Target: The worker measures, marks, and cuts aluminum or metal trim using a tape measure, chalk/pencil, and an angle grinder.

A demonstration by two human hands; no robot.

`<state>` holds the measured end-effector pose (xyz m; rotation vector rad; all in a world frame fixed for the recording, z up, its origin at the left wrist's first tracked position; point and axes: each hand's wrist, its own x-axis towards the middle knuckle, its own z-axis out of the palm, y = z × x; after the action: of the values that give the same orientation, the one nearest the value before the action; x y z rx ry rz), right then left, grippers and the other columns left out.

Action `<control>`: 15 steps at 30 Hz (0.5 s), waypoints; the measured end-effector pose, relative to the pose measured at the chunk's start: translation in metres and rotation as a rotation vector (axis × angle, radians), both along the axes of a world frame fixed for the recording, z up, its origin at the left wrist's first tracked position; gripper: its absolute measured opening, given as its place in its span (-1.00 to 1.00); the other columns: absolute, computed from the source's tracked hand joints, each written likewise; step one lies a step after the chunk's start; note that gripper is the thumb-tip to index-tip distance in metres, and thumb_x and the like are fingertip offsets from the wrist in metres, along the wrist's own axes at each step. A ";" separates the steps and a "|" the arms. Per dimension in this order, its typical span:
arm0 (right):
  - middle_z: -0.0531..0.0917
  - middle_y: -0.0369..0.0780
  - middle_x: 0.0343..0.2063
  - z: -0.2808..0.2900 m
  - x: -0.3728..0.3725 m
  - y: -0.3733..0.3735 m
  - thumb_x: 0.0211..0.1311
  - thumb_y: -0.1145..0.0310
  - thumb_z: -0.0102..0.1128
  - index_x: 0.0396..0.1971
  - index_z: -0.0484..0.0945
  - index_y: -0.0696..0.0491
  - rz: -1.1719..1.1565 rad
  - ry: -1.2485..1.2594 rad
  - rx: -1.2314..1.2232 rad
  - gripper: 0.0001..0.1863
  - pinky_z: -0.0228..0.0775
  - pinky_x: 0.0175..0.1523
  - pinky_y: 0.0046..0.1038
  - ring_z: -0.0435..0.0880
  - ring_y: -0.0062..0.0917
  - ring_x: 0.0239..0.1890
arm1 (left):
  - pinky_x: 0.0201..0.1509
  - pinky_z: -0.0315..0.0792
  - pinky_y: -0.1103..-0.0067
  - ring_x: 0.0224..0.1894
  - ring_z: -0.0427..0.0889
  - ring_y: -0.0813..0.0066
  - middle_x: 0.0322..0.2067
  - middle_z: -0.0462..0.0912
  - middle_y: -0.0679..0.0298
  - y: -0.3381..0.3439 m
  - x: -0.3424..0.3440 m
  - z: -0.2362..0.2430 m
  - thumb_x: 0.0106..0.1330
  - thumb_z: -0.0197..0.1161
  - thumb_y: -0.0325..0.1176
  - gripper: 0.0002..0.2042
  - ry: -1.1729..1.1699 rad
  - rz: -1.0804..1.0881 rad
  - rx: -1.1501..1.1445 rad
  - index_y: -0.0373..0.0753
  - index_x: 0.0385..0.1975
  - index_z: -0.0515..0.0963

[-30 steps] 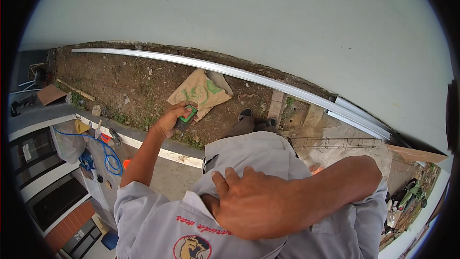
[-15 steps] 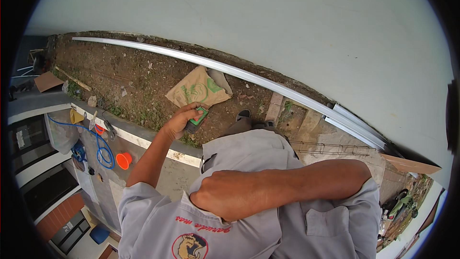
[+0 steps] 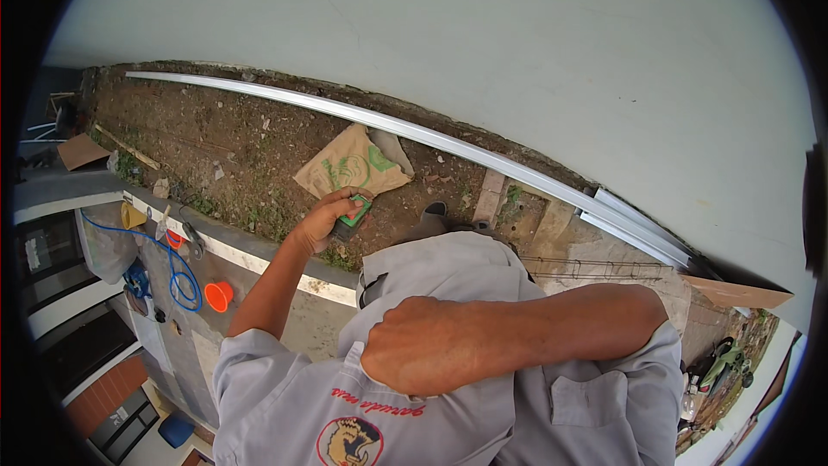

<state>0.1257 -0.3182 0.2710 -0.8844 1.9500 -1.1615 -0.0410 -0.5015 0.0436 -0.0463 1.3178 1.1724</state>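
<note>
Just below a brown paper sack [image 3: 343, 166] in the view, the left hand [image 3: 324, 219] reaches out over the edge of the soil [image 3: 250, 151], its thumb and fingers clamped around a small boxy green-and-black tool [image 3: 358, 212]. The tool sits within that grip, near the sack's lower corner; whether it touches the sack cannot be told. The sack lies crumpled on the soil, green print facing up, a greyish sheet-like piece [image 3: 392, 148] along its right edge; what it holds, if anything, is hidden.

The right hand [image 3: 423, 345] is bent back against the front of the grey shirt [image 3: 448, 418], beside the collar [image 3: 354, 361]. Its fingers are out of sight, so I cannot tell whether they are spread or pinching something. On the shirt's right side, a chest pocket [image 3: 590, 400] has its contents concealed.

To the left, on the paved ground [image 3: 276, 315], stands an orange bucket [image 3: 219, 297], its inside too small to make out. A second orange container [image 3: 175, 240] is partly visible near the low curb [image 3: 237, 252], and a blue hose [image 3: 183, 280] loops between the two. Farther left is a pale translucent plastic bag or sheet [image 3: 109, 252]. Beyond the sack, a long silvery metal channel [image 3: 388, 123] runs beside the wall [image 3: 483, 43].
</note>
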 end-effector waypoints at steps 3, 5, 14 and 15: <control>0.67 0.03 -0.54 -0.005 0.004 0.001 -0.03 0.49 0.22 -0.56 0.56 0.28 -0.033 0.089 -0.015 -0.87 0.55 -0.38 -0.18 0.72 -0.12 -0.44 | -0.03 0.62 0.49 -0.08 0.69 0.36 -0.10 0.62 0.13 -0.005 0.004 -0.008 0.35 0.19 -0.30 -0.58 0.008 0.023 0.027 -0.28 0.19 0.46; 0.67 0.03 -0.52 -0.006 0.006 0.003 -0.02 0.49 0.23 -0.53 0.55 0.29 -0.043 0.094 -0.029 -0.86 0.56 -0.37 -0.18 0.73 -0.11 -0.43 | -0.25 0.56 0.54 -0.20 0.69 0.47 -0.21 0.65 0.26 -0.005 0.005 -0.008 0.34 0.26 -0.25 -0.63 0.008 0.041 0.031 -0.21 0.10 0.52; 0.66 0.02 -0.48 0.002 0.007 0.018 -0.01 0.53 0.22 -0.46 0.53 0.28 -0.083 0.038 -0.044 -0.87 0.55 -0.35 -0.17 0.72 -0.09 -0.40 | -0.39 0.54 0.54 -0.24 0.71 0.45 -0.27 0.66 0.26 -0.009 0.008 -0.013 0.34 0.26 -0.19 -0.61 -0.025 0.034 -0.023 -0.15 0.12 0.53; 0.65 0.00 -0.47 0.000 0.008 0.019 -0.01 0.51 0.23 -0.44 0.52 0.28 -0.106 0.037 -0.044 -0.84 0.55 -0.32 -0.18 0.72 -0.10 -0.39 | -0.39 0.54 0.54 -0.24 0.71 0.45 -0.27 0.66 0.26 -0.008 0.009 -0.012 0.34 0.26 -0.19 -0.61 -0.025 0.033 -0.025 -0.15 0.12 0.53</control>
<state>0.1342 -0.2996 0.2706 -0.8391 2.0293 -1.2619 -0.0321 -0.5096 0.0319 -0.1011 1.3140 1.1794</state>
